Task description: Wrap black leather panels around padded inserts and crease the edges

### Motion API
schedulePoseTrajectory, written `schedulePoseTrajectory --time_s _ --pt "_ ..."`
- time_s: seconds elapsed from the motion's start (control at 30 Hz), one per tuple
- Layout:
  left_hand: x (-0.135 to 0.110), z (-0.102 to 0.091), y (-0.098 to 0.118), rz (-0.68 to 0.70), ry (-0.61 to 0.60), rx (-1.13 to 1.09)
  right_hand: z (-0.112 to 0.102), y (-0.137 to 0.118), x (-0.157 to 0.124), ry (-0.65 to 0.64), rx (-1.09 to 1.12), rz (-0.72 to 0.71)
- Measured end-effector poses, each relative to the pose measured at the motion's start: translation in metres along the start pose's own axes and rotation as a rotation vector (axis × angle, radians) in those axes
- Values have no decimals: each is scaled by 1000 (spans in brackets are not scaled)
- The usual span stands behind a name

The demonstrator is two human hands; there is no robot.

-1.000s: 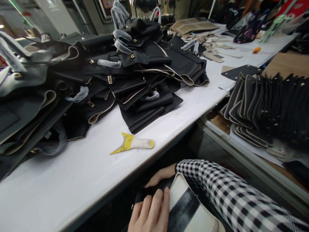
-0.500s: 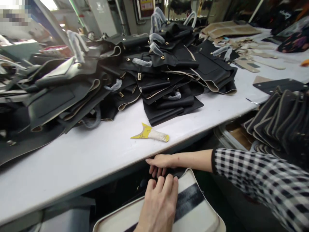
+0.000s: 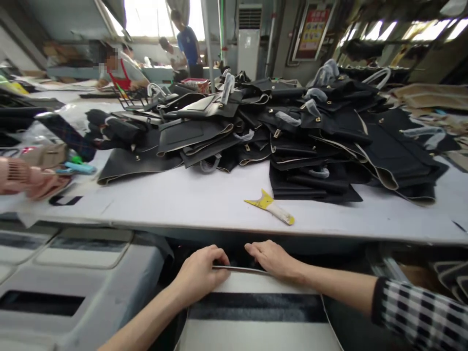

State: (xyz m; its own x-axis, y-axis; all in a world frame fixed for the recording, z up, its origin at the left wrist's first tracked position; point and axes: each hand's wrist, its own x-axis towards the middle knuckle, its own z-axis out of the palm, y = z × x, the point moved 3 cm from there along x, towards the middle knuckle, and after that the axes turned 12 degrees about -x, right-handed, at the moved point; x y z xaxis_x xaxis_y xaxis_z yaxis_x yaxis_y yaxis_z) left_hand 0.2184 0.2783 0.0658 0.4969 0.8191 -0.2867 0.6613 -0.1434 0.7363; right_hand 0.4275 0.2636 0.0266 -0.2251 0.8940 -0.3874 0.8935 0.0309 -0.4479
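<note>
Low in front of me is a cream panel (image 3: 263, 285) with a dark stripe across it, its far edge just below the white table (image 3: 175, 204). My left hand (image 3: 201, 273) pinches that edge at its left end, thumb on the near face and fingers curled over. Farther right on the same edge, my right hand (image 3: 276, 258) is closed, with its fingertips partly hidden behind the panel. Beyond the hands, a yellow forked piece with a white-wrapped handle (image 3: 272, 207) lies on the table.
Black bag pieces (image 3: 204, 131) with wrapped handles are heaped along the table. More striped panels (image 3: 86, 246) lie on a grey surface at left. A pink fan (image 3: 18, 175) stands at the table's left end. Several people, one in a blue shirt (image 3: 188, 44), are in the background.
My view has swung left. My left hand has moved from lying over the panel to pinching its far edge. My right hand has come from under the table edge onto the panel's edge.
</note>
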Motion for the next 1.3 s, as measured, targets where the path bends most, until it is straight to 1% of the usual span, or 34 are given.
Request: schedulePoseTrajectory --time_s 0.1,0.23,0.33,0.4,0.53,0.7,0.87,1.07,1.17,1.23,1.3 --pt "-1 1 -12 -23 17 -106 2 -4 -3 28 -127 -28" --pt "-1 6 -23 -10 55 -250 8 -9 -4 56 -347 -120" --pt "-3 5 -30 17 41 -342 13 -17 -3 43 -437 -180" --pt "-4 4 -35 37 21 -411 15 -23 -2 43 -469 -193" --pt "-12 0 -51 41 -14 -593 18 -35 1 31 -477 -177" --pt "-26 -1 -71 -19 3 -706 23 -50 6 -6 -446 -196" --pt "-30 0 -78 -11 -32 -794 30 -68 12 -11 -424 -239" --pt "-32 -4 -81 5 -94 -831 36 -91 18 -16 -436 -246" --pt "-33 -4 -83 -2 -151 -888 39 -98 22 -28 -444 -249" --pt "-33 -2 -88 -17 -194 -942 40 -101 25 -30 -448 -252" --pt "-32 3 -97 -47 -212 -998 39 -103 27 -34 -448 -260"
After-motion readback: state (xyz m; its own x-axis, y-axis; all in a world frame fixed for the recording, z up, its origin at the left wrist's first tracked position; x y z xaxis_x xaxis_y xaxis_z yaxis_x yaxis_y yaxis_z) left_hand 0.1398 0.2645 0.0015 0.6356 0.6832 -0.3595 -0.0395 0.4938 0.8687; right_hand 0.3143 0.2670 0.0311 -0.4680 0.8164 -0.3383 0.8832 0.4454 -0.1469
